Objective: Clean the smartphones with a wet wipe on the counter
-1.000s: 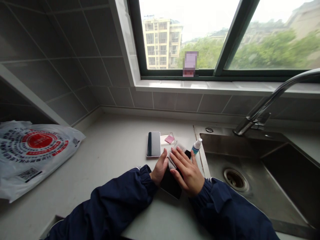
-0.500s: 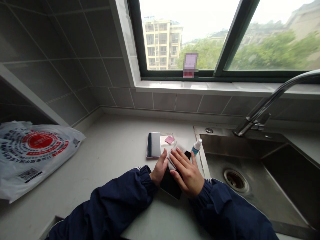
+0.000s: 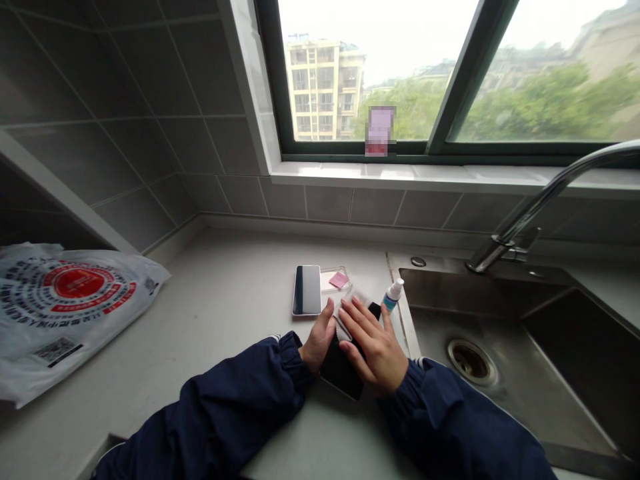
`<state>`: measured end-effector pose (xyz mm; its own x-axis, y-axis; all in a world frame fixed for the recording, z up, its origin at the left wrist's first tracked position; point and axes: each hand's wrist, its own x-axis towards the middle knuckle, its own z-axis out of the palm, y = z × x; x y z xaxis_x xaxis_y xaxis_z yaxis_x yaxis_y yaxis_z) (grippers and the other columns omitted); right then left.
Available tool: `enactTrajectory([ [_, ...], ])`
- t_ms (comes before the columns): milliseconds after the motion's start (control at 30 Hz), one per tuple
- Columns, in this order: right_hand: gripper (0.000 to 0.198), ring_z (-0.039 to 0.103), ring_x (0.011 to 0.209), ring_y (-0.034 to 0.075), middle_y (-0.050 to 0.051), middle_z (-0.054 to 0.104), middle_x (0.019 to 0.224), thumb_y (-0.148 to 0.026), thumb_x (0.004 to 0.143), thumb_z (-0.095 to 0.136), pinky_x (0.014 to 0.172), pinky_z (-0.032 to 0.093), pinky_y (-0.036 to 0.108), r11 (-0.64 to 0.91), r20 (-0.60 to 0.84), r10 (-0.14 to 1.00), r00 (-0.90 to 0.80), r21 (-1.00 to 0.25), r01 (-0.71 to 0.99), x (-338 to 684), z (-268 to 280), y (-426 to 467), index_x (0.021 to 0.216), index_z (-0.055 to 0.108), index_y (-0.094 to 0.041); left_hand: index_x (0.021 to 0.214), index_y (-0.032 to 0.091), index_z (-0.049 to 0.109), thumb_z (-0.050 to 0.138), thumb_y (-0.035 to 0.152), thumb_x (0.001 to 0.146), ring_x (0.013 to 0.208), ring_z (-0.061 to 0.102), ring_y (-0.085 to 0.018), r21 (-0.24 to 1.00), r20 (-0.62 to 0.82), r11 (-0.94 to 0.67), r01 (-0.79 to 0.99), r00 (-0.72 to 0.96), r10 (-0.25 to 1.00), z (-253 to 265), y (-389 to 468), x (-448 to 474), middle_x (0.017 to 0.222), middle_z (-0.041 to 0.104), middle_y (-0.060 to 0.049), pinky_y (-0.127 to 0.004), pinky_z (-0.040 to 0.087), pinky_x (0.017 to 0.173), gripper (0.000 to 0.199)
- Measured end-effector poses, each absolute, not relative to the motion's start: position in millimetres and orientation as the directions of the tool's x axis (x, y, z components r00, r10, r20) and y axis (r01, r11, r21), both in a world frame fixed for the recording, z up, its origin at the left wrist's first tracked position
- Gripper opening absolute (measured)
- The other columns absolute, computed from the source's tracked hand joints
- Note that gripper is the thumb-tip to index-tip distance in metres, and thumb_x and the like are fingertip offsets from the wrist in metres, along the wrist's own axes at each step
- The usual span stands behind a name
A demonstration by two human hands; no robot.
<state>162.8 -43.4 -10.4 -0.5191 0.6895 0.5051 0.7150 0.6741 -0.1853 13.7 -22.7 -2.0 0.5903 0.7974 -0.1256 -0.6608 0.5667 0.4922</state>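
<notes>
A tablet with a black screen (image 3: 342, 375) lies slanted beneath both of my hands. My left hand (image 3: 319, 339) is closed around its left edge, thumb up; the other fingers are mostly hidden. On top, my right hand (image 3: 373, 343) lies flat, with its fingers pressing a light grey cloth (image 3: 343, 331) against the screen. Part of the cloth is covered by those fingers. Just beyond my right hand stands a small white spray bottle (image 3: 393, 295) with a blue label. A phone (image 3: 307, 291) lies face up past my left hand, beside a clear phone case (image 3: 327, 278) with a pink slip (image 3: 339, 280) on it.
To the right is a steel sink (image 3: 450, 297) with a round drain (image 3: 471, 360) and a chrome faucet (image 3: 530, 207). A white plastic bag with red print (image 3: 80, 300) sits on the counter (image 3: 225, 293) at left. A window and sill (image 3: 400, 177) run along the back.
Almost nothing differs. My right hand and the cloth have shifted very slightly on the tablet; my left hand keeps its place.
</notes>
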Motion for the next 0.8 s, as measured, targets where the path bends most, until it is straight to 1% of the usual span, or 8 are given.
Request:
enactTrajectory([
  [167,0.05,0.032,0.145,0.028,0.011,0.041,0.153,-0.033,0.1,0.043,0.12,0.002,0.058,0.675,0.509,0.689,-0.515,-0.192,0.713,162.6,-10.1,-43.6,0.148,0.04,-0.017,0.137,0.011,0.054,0.045,0.06,0.092,0.127,0.055,-0.03,0.495,-0.122,0.558,-0.666,0.583,0.804,-2.6,-23.1,13.7,0.119,0.069,-0.014,-0.039,0.037,0.112,0.068],
  [333,0.051,0.033,0.144,0.029,0.012,0.042,0.152,-0.033,0.1,0.044,0.12,0.005,0.059,0.673,0.505,0.694,-0.513,-0.202,0.711,162.8,-9.7,-43.6,0.148,0.04,-0.018,0.137,0.011,0.054,0.047,0.058,0.092,0.127,0.055,-0.03,0.502,-0.138,0.546,-0.671,0.561,0.816,-2.9,-23.0,13.4,0.119,0.069,-0.013,-0.038,0.038,0.111,0.066],
  [567,0.05,0.031,0.146,0.028,0.011,0.04,0.154,-0.033,0.1,0.043,0.121,0.002,0.057,0.673,0.5,0.695,-0.516,-0.204,0.711,162.9,-10.7,-43.8,0.148,0.039,-0.018,0.139,0.012,0.052,0.049,0.059,0.09,0.127,0.055,-0.031,0.502,-0.14,0.549,-0.669,0.563,0.815,-2.4,-22.7,14.0,0.12,0.069,-0.014,-0.04,0.036,0.113,0.068],
  [800,0.051,0.032,0.145,0.029,0.011,0.04,0.154,-0.033,0.1,0.043,0.12,0.004,0.059,0.678,0.505,0.689,-0.52,-0.194,0.709,163.0,-11.3,-43.1,0.148,0.039,-0.017,0.138,0.011,0.053,0.047,0.059,0.091,0.128,0.054,-0.031,0.492,-0.141,0.558,-0.668,0.572,0.808,-2.9,-23.0,14.3,0.12,0.068,-0.014,-0.04,0.037,0.112,0.067],
])
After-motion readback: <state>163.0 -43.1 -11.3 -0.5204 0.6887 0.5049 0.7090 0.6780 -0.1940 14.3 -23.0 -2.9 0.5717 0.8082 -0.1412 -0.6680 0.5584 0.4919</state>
